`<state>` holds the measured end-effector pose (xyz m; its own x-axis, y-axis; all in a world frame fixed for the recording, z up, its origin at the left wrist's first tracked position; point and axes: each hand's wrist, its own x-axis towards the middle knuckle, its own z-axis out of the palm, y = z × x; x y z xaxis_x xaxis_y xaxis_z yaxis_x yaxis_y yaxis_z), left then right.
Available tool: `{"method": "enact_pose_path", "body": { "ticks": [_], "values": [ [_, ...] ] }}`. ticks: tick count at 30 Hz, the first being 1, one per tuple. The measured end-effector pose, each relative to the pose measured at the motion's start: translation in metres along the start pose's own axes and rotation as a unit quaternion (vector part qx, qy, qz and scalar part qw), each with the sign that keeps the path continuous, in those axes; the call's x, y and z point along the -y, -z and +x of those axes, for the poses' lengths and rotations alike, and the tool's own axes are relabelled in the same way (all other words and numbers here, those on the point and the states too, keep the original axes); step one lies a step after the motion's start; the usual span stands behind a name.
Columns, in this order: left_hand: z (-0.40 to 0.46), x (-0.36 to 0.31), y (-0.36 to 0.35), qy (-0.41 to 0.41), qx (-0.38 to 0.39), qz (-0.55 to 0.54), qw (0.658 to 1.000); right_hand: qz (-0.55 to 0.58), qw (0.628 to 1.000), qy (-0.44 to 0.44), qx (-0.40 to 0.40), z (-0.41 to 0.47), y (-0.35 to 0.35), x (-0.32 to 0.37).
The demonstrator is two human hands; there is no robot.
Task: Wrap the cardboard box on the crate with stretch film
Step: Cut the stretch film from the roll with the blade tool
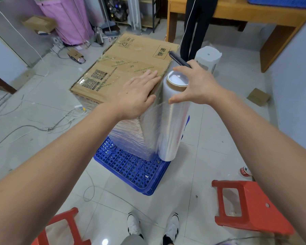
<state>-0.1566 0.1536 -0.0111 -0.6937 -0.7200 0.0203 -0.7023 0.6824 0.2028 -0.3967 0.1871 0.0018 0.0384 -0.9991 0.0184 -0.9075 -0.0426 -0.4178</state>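
— At the near right corner of the cardboard box (124, 68), what are the hands doing?

— The right hand (198, 84) has its grip clamped on the top of the stretch film roll (173, 121): thumb low on the film, fingers curved over the far side of the brown cardboard core. A black pen-like tool (179, 60) sticks out past those fingers; how it is held I cannot tell. The left hand (140, 96) has its grip apart, fingers straight and flat on the box top, the thumb pressing down over the edge onto the film.

— And the roll itself?

— It stands upright, just beside the box corner, its lower end resting on the blue plastic crate (131, 167). A sheet of film runs from it onto the box side, which already shows wrinkled clear layers.

— Where is the box?

— On top of the crate, which sits on the tiled floor (201, 156). The top face is bare cardboard with QR codes and printed marks.

— Anything around it?

— Two red plastic stools (251, 206), near left and near right, the wearer's white shoes (134, 225) between them. A second person in dark trousers (194, 23) stands beyond the box beside a wooden worktop (254, 13). A white cylinder (208, 57) stands behind the right hand, and cables trail across the floor on the left.
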Motion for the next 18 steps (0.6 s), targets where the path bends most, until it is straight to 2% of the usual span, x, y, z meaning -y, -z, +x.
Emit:
{"method": "enact_pose_path", "body": {
  "ticks": [3,7,11,14,16,18],
  "values": [
    [0.001,-0.001,0.006,-0.057,0.024,0.013,0.998,0.012,1.000,0.004,-0.011,-0.002,-0.001,-0.002],
    [0.012,-0.006,0.014,-0.085,0.044,0.075,0.993,0.016,1.000,0.006,-0.011,-0.002,-0.001,-0.005],
    [0.020,-0.007,0.013,-0.088,0.034,0.081,0.992,0.021,1.000,0.008,0.005,-0.001,0.003,-0.011],
    [0.021,-0.008,0.012,-0.080,0.031,0.064,0.994,0.091,0.996,0.004,0.023,-0.002,0.007,-0.021],
    [0.021,-0.007,0.011,-0.077,0.034,0.054,0.995,0.142,0.990,0.013,-0.023,-0.004,0.003,-0.027],
    [0.021,-0.005,0.010,-0.077,0.038,0.047,0.995,0.163,0.979,0.013,-0.122,-0.009,-0.003,-0.032]
  ]
}}
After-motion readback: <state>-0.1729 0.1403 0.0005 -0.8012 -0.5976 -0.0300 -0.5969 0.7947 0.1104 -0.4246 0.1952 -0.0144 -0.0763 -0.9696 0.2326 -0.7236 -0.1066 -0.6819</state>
